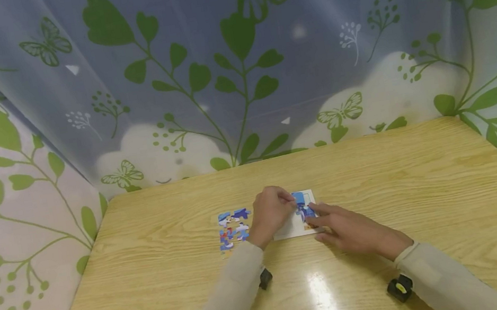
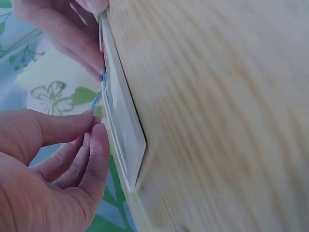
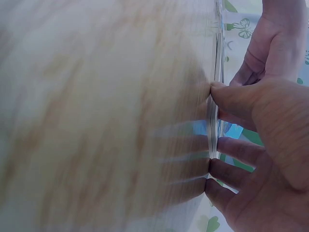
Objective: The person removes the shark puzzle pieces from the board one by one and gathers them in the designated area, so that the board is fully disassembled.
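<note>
A white puzzle tray (image 1: 288,231) lies flat on the table, several blue pieces (image 1: 307,213) fitted along its right side. Over the tray, my left hand (image 1: 270,213) pinches a small blue jigsaw piece (image 2: 95,102) between thumb and fingertips, tilted and just above the surface in the left wrist view. My right hand (image 1: 355,228) rests at the tray's right edge, its fingers extended and touching the tray and fitted pieces. In the right wrist view its thumb (image 3: 234,96) and fingertips meet the tray's edge. Part of the tray is hidden by both hands.
Several loose jigsaw pieces (image 1: 226,233) lie in a group left of the tray, partly behind the left wrist. The wooden table (image 1: 173,295) ends at a leaf-patterned curtain (image 1: 198,77) at the back. Small black devices (image 1: 400,289) sit at both wrists.
</note>
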The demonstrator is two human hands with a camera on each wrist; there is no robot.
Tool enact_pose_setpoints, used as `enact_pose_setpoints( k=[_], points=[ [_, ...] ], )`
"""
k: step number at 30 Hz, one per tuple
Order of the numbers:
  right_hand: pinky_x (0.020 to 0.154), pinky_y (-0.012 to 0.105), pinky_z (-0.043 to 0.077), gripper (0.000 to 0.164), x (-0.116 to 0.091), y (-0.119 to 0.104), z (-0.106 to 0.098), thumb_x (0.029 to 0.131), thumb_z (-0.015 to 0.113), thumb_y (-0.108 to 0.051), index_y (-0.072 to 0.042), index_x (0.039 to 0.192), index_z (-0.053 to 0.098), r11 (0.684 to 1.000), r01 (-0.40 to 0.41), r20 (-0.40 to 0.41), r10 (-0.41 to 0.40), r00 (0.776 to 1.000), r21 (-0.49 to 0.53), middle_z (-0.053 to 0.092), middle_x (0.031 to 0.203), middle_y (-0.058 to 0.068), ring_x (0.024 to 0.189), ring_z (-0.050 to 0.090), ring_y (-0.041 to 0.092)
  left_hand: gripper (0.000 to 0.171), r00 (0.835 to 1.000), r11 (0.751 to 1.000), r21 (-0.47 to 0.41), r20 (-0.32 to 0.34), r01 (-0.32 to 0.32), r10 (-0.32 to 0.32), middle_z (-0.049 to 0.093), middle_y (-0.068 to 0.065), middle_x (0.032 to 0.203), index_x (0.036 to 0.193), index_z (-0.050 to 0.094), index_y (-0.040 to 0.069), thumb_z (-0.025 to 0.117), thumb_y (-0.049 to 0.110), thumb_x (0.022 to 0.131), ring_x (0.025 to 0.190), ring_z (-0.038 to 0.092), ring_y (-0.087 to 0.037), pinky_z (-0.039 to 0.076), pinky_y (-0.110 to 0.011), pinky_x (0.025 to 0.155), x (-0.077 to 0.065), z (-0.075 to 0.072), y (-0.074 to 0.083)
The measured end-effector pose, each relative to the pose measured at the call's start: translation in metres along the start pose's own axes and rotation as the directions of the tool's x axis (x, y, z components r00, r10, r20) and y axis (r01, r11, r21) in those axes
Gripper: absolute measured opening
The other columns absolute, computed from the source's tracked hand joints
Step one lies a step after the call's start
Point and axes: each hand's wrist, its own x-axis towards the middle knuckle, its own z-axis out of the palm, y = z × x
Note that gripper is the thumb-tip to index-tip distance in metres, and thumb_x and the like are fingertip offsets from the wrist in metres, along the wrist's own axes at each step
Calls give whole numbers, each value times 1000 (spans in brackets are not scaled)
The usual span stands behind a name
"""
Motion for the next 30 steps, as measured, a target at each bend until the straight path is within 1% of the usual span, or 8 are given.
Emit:
enact_pose_setpoints(
  k=[4,8,16,23,30],
  points=[
    [109,58,38,40,0,0,1,100,64,-12,5,136,59,1000,-6,0,6,1000,-2,46,148,30,140,38,48,3,1000,1000,3,-8,-2,2,72,0,82,85,76,8,78,11,85,74,65,-14,54,-29,66,-2,-8,-5],
    [110,58,37,42,0,0,1,101,63,-14,5,138,58,1000,-20,4,20,1000,-3,42,150,32,140,38,48,4,1000,1000,11,-13,3,-2,72,-1,83,85,76,9,79,11,86,76,65,-16,54,-31,68,-5,-16,-11],
    [111,58,35,43,-1,-1,1,101,63,-15,4,139,57,1000,-27,-1,27,1000,-10,39,152,32,140,38,48,4,1000,1000,-26,-27,15,-16,72,-2,85,84,75,9,79,10,86,77,64,-17,54,-32,68,-11,-30,-23],
    [111,58,35,42,-1,-1,1,101,63,-14,5,138,57,1000,-24,3,24,1000,-13,40,151,32,140,38,48,4,999,999,16,-30,29,-28,72,-3,86,85,75,8,79,10,86,77,65,-18,55,-34,70,-16,-42,-33],
    [110,58,36,42,-1,-1,1,100,64,-15,4,138,58,1000,-28,1,28,1000,-14,40,151,32,140,38,48,4,998,999,15,-31,52,-51,71,-3,86,88,75,7,77,11,87,77,65,-18,57,-35,72,-19,-51,-45]
  ],
)
